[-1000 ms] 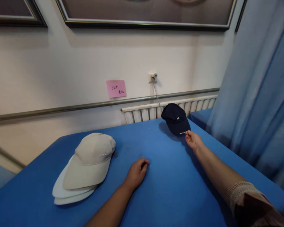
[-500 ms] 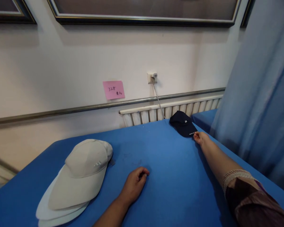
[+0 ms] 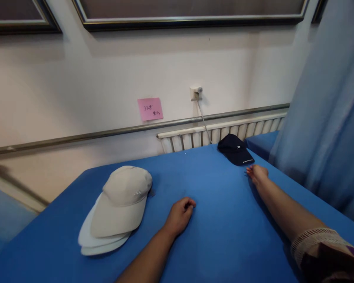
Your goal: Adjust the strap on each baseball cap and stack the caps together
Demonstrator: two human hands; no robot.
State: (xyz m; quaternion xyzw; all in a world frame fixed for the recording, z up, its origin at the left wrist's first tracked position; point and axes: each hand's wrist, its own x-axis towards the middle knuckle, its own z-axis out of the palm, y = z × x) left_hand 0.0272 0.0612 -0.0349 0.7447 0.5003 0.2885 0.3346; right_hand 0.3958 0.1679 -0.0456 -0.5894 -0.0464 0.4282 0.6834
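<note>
At the far right of the blue-covered surface (image 3: 212, 243) sits a navy baseball cap (image 3: 236, 151) with small white marks on its front and brim. My right hand (image 3: 257, 173) is just in front of its brim, a little apart from it, fingers loosely apart and nothing held. My left hand (image 3: 179, 214) rests near the middle with its fingers curled in, and I see nothing in it. Left of it lies a stack of caps: a beige baseball cap (image 3: 122, 200) on top, with pale brims (image 3: 91, 232) showing beneath.
Behind the surface are a white radiator (image 3: 191, 140), a metal rail (image 3: 115, 134) and a socket with a plug and cord (image 3: 196, 93). A pink note (image 3: 150, 109) is on the wall below picture frames (image 3: 194, 23). A blue curtain (image 3: 327, 118) hangs at the right.
My right hand has let go of the navy cap's brim and drawn back slightly toward me. My left hand stays curled on the surface. The whole view has shifted a little.
</note>
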